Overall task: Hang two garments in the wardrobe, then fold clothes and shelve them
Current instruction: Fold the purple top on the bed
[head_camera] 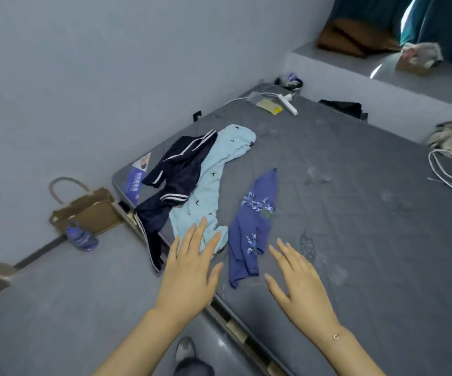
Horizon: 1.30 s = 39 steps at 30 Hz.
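Observation:
Three garments lie on the grey mattress (355,213). A dark navy piece with white stripes (176,175) hangs partly over the left edge. Beside it spreads a light blue garment with small dark marks (214,180). To the right lies a purple-blue garment with a flower print (254,223). My left hand (192,270) reaches out with straight, spread fingers over the near end of the light blue garment. My right hand (298,286) is held flat and open above the mattress, just right of the purple-blue garment. Neither hand holds anything.
A brown handbag (86,210) and a small blue shoe (81,237) sit on the floor at the left. A white power strip (287,103) and dark cloth (344,107) lie at the mattress's far end. White cables (444,172) trail at the right. A raised ledge holds brown fabric (352,36).

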Each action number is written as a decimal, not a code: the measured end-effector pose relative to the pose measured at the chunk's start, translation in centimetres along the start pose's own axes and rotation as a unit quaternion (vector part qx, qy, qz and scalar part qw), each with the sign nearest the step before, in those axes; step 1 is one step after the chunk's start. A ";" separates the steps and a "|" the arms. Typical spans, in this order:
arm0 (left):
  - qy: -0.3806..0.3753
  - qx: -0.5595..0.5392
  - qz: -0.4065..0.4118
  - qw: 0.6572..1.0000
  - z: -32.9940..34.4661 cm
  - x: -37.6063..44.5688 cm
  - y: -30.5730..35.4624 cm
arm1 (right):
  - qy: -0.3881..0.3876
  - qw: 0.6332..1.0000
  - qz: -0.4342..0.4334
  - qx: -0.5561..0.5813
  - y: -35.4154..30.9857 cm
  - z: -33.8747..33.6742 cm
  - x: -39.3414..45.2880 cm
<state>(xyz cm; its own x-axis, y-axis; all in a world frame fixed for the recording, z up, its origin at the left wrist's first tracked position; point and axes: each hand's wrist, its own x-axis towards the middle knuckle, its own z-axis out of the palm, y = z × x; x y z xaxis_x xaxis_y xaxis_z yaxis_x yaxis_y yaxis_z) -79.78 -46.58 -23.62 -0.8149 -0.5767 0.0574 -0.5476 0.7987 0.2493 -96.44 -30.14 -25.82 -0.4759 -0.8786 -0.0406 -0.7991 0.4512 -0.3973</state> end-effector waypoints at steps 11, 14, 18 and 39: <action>-0.227 -0.157 -0.027 0.961 24.2 21.9 -9.1 | -0.014 0.922 0.289 0.256 12.2 18.3 16.6; -0.255 -0.221 -0.056 0.940 30.3 25.6 -11.1 | -0.015 0.898 0.336 0.282 14.7 25.0 21.9; -0.244 -0.279 -0.075 0.926 37.0 29.7 -12.5 | 0.012 0.904 0.336 0.263 17.7 32.2 27.7; -0.273 -0.460 -0.254 0.805 44.3 32.2 -3.4 | -0.228 0.810 0.378 0.385 21.7 33.4 14.7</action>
<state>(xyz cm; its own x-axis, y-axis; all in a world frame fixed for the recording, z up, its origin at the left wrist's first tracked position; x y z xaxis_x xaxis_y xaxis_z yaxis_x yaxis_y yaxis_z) -112.62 -60.25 -65.43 -0.6292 -0.4268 -0.6496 -0.6690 -0.1281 0.7322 -108.49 -38.52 -65.60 -0.3968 -0.4417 -0.8047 0.2082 0.8105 -0.5475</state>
